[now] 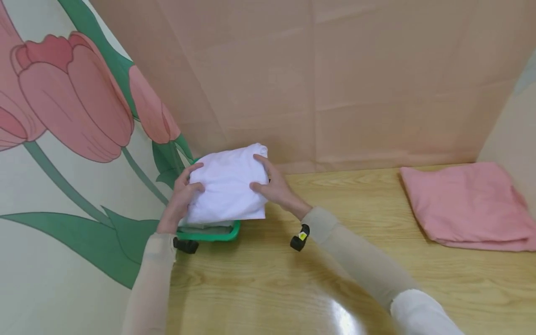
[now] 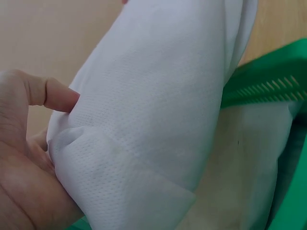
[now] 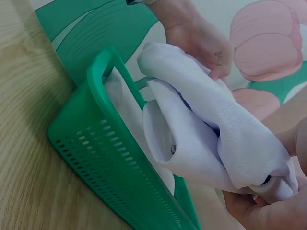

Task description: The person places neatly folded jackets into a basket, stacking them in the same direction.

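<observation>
A folded white garment (image 1: 228, 184) is held up between both hands, over a green plastic basket (image 3: 110, 143). My left hand (image 1: 182, 197) grips its left edge, thumb on top. On the opposite edge, my right hand (image 1: 276, 186) pinches the cloth between thumb and fingers. From the right wrist view, the garment's thick folded layers (image 3: 192, 124) show side-on, tilted above the basket's rim. Inside the basket lies more pale folded cloth (image 2: 240, 158), partly hidden under the garment. The left wrist view shows the left thumb pressing into the white fabric (image 2: 144, 96).
A folded pink cloth (image 1: 465, 204) lies on the wood-grain surface (image 1: 259, 279) at the right. The basket stands close to the tulip-painted wall (image 1: 75, 93) on the left. A brownish-pink sheet (image 1: 335, 83) hangs along the back.
</observation>
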`<action>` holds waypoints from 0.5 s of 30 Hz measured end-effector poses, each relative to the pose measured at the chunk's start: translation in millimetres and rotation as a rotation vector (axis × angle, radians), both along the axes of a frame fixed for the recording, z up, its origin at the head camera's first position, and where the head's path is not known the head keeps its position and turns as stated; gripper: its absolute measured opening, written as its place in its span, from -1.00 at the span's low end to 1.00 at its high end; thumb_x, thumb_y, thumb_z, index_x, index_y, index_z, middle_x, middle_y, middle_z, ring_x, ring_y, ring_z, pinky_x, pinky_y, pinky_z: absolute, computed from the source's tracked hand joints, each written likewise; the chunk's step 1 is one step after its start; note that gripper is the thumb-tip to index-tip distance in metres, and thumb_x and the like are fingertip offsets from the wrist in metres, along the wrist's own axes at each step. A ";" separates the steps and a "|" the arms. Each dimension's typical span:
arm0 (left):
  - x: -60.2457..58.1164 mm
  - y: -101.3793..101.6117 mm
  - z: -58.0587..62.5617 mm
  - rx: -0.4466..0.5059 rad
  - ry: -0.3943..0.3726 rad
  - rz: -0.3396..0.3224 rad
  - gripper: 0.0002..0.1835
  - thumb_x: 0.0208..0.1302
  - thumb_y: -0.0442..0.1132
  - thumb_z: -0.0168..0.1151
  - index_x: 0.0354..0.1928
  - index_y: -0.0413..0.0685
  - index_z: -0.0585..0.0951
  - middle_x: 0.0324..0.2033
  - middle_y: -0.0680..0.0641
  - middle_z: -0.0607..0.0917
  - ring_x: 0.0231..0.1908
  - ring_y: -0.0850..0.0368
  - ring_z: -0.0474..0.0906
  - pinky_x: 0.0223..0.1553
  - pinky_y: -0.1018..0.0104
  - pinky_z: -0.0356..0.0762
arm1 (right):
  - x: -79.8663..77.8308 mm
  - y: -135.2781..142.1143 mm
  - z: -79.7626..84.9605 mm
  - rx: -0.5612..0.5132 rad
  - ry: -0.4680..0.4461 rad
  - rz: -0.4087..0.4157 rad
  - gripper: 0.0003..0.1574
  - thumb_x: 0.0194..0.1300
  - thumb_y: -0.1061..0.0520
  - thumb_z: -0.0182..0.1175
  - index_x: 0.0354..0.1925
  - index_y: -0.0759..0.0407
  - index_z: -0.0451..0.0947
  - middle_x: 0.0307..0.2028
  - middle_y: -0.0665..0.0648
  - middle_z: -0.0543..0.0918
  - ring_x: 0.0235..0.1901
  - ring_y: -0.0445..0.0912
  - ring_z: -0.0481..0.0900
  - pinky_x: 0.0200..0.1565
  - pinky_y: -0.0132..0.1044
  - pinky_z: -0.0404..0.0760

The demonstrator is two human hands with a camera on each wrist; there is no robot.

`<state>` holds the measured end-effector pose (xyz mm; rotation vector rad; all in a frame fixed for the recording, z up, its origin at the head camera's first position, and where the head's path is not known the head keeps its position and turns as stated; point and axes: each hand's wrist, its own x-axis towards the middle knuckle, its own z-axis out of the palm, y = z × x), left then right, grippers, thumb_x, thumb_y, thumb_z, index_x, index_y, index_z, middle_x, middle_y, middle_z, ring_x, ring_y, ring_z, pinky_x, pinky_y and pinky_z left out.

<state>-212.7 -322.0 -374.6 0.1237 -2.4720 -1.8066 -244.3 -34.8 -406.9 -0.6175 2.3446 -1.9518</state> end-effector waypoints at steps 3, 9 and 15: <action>-0.8 -6.8 0.7 -0.021 -0.003 0.009 -0.21 0.11 -0.51 0.14 0.41 0.22 0.43 0.42 -0.08 0.25 0.13 -0.07 0.27 -0.04 0.22 0.38 | -1.8 -7.4 -0.8 -0.019 0.002 0.018 0.04 0.19 0.28 0.36 0.51 -0.20 0.18 0.51 0.06 0.20 0.41 -0.01 0.22 0.29 0.04 0.40; 0.9 -21.3 3.5 -0.057 -0.003 0.044 -0.22 0.08 -0.51 0.14 0.40 0.15 0.43 0.46 -0.05 0.24 0.24 -0.06 0.21 0.07 0.20 0.29 | 0.5 -23.3 -0.3 -0.049 -0.054 0.055 0.10 0.15 0.35 0.31 0.52 -0.24 0.15 0.54 0.04 0.12 0.46 -0.01 0.11 0.28 0.05 0.40; 5.6 -39.5 7.6 -0.101 0.009 0.048 -0.23 0.12 -0.51 0.11 0.43 0.06 0.38 0.50 -0.05 0.19 0.34 -0.04 0.09 0.20 0.12 0.18 | 4.0 -37.4 -0.4 -0.055 -0.103 0.127 0.10 0.18 0.33 0.23 0.53 -0.31 0.08 0.57 0.01 -0.02 0.42 0.07 0.15 0.11 0.09 0.55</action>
